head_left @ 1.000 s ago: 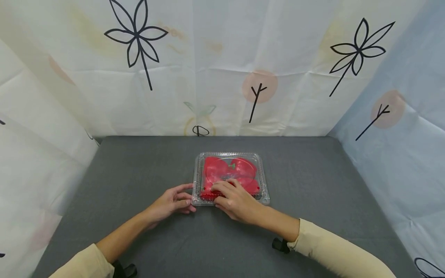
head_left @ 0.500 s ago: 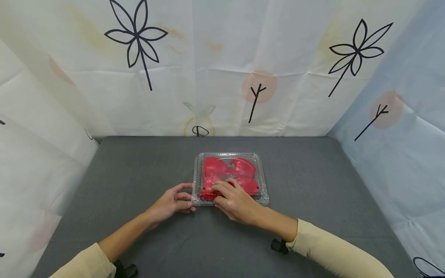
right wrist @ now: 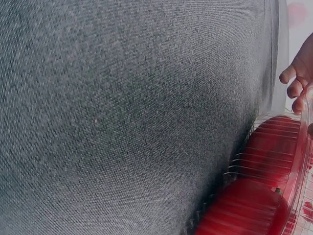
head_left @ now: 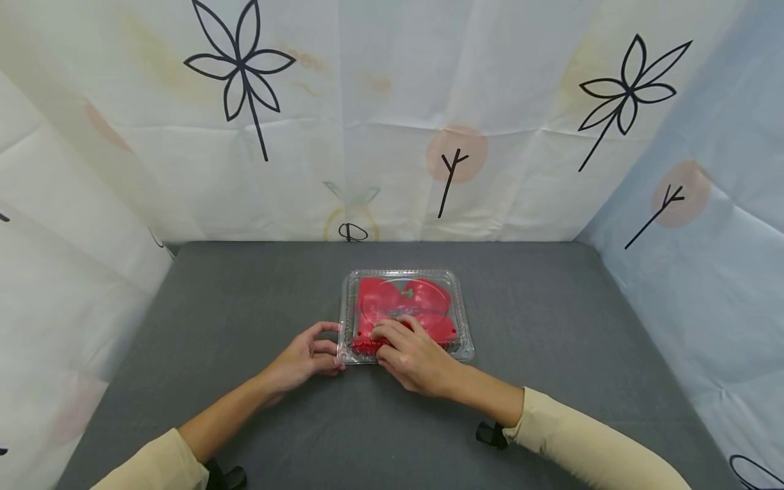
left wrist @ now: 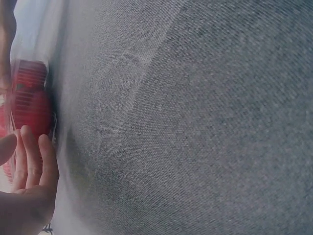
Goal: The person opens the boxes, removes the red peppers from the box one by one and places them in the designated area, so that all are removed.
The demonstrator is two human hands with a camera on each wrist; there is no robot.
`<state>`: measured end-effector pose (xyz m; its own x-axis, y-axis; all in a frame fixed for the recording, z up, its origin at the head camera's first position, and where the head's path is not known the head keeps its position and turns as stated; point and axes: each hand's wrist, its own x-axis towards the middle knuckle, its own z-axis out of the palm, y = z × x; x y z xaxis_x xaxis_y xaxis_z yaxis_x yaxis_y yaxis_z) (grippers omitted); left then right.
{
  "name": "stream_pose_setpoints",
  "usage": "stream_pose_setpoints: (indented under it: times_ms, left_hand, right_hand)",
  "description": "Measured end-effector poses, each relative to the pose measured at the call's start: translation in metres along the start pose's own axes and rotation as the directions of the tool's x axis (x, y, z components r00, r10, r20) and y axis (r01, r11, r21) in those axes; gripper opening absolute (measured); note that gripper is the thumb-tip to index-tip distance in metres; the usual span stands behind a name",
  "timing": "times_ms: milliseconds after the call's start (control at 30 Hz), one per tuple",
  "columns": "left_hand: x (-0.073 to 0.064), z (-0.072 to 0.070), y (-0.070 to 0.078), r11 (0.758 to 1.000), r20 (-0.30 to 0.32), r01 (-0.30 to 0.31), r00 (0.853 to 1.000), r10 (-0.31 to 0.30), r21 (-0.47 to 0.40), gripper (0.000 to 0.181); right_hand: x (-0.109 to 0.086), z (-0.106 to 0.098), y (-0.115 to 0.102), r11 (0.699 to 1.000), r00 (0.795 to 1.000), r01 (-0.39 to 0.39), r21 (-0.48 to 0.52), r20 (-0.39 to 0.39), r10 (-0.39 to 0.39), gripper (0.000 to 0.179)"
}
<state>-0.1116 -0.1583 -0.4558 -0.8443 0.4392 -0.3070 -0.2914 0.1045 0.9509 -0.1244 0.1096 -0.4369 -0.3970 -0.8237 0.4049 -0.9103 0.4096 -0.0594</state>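
Observation:
A clear plastic clamshell box with its lid down lies on the grey table. Through the lid show glossy red pieces like tomatoes or peppers, one with a green stem mark. At the front left corner, the left hand rests its extended fingers against the side. The left wrist view shows these fingers along the ribbed wall, thumb apart. My right hand bends its fingers over the lid's front part, thumb side at the front rim. Little of that hand shows in the right wrist view; what its thumb grips is hidden.
Grey cloth covers the table around the box. A patterned white curtain stands behind it, with more curtain at both sides. Dark wrist straps show below the cream sleeves.
The left fingers have shifted very slightly at the box's front left corner. The right hand and the box stay in place.

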Motion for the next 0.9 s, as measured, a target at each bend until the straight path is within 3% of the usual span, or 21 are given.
stream_pose_setpoints:
  times_ms: [300,900]
  left_hand:
    - [0.0005,0.0032,-0.0015,1.0,-0.019,-0.019,1.0,0.019,-0.011,0.061]
    - [0.0007,0.0053,0.0013,1.0,-0.035,0.003,0.999,-0.003,-0.002,0.057]
  right_hand:
    - [0.0001,0.0002,-0.0007,1.0,1.0,0.012,-0.014,0.001,-0.012,0.024]
    - [-0.0017,0.0021,0.0006,1.0,0.999,0.026,-0.008,-0.026,-0.026,0.024]
